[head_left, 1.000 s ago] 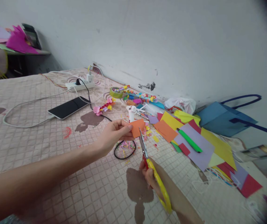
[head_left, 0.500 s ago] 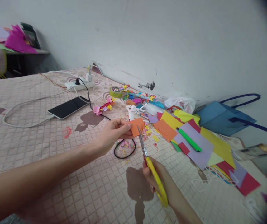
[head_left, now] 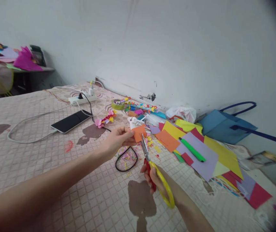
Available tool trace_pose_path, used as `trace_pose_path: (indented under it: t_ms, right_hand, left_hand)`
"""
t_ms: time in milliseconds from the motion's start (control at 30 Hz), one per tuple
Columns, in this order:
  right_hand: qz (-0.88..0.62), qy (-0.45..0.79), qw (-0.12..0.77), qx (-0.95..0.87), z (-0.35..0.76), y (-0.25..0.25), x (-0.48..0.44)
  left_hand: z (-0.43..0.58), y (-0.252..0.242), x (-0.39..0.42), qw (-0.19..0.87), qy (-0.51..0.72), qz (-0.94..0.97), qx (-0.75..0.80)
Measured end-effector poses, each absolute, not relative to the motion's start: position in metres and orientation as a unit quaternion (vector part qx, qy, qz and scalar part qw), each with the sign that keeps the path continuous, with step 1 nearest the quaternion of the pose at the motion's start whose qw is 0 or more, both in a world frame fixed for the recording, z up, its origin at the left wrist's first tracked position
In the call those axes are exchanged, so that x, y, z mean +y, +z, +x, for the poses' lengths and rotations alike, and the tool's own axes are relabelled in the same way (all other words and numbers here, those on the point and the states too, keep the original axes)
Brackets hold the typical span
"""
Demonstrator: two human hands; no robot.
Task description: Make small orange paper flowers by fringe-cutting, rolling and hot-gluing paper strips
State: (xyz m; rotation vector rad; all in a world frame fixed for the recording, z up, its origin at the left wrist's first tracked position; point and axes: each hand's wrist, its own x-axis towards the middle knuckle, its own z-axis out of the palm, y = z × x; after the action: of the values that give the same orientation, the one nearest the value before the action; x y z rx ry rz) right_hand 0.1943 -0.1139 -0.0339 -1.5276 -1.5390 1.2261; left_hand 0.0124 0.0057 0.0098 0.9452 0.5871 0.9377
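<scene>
My left hand (head_left: 118, 141) pinches a small piece of orange paper (head_left: 139, 132) by its left edge, holding it above the quilted cover. In my right hand (head_left: 156, 177) is a pair of scissors (head_left: 160, 183) with one yellow and one red handle. Their blades, slightly apart, meet the lower right edge of the orange paper. Behind the paper stands a white glue gun (head_left: 133, 121), partly hidden by it. Colourful paper scraps (head_left: 127, 158) lie below, around a loop of black cord (head_left: 117, 163).
Coloured paper sheets (head_left: 203, 164) with a green marker (head_left: 192, 149) on top lie to the right. A blue bag (head_left: 227, 125) leans by the wall. A phone (head_left: 71, 121), a power strip (head_left: 82, 98) and a roll of tape (head_left: 118, 104) lie farther back and left.
The scissor handles have spread, showing more of the red one, and the blades sit differently at the paper's edge. The camera view has tilted, lowering the background in the picture.
</scene>
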Motion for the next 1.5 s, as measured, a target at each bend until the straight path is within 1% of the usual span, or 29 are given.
trace_pose_path:
  t_ms: [367,567,1033,1167,1333,1500]
  right_hand:
    - [-0.591,0.451,0.333,-0.58,0.2,-0.046,-0.123]
    - [-0.581,0.451,0.322,-0.596,0.197,-0.04,-0.124]
    - [-0.617,0.403,0.303,-0.604,0.189,-0.028,-0.123]
    - [-0.626,0.416,0.303,-0.585,0.186,-0.029,-0.122]
    - [-0.663,0.458,0.286,-0.518,0.181,-0.029,-0.121]
    - [-0.616,0.459,0.313,-0.558,0.186,-0.033,-0.125]
  left_hand:
    - [0.02,0.006,0.003,0.748,0.41,0.452,0.261]
    - [0.019,0.003,0.003,0.743,0.419,0.451,0.262]
    - [0.016,0.006,0.0,0.747,0.424,0.44,0.264]
    - [0.016,0.006,0.0,0.747,0.426,0.439,0.261]
    - [0.014,0.005,0.002,0.75,0.424,0.445,0.245]
    - [0.013,0.004,0.003,0.751,0.413,0.455,0.241]
